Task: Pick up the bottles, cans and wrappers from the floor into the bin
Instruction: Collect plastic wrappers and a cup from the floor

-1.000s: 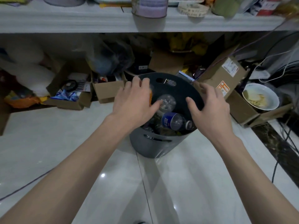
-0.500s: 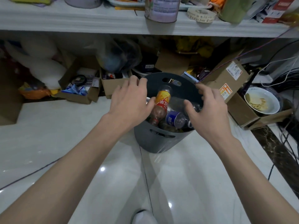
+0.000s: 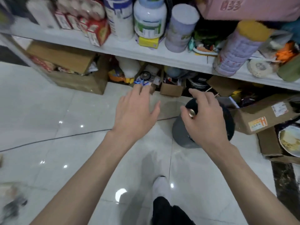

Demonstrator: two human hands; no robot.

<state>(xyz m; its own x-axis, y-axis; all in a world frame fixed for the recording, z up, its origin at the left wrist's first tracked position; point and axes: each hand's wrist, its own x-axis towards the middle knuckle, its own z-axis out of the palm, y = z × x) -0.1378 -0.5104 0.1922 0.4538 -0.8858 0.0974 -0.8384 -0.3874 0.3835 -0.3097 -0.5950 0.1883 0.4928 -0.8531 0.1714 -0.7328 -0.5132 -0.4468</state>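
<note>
Bin (image 3: pixel 181 135): dark grey, round, standing on the white tile floor (image 3: pixel 48 111) at 2 o'clock from frame centre, just below the shelf (image 3: pixel 146 53); much of it is covered by the right hand. Contents: one metal cap or can top (image 3: pixel 192 112) shows at the rim beside the thumb; the rest is hidden.

Right hand (image 3: pixel 206 117): over the bin, fingers loosely curled, gripping nothing that can be seen.

Left hand (image 3: pixel 134 111): at 12 o'clock, palm down, fingers spread, empty, above bare floor left of the bin.

Boxes (image 3: pixel 266 116): cardboard, at 3 o'clock, touching the bin's right side.

Foot (image 3: pixel 159 185): white sock, at 6 o'clock.
</note>
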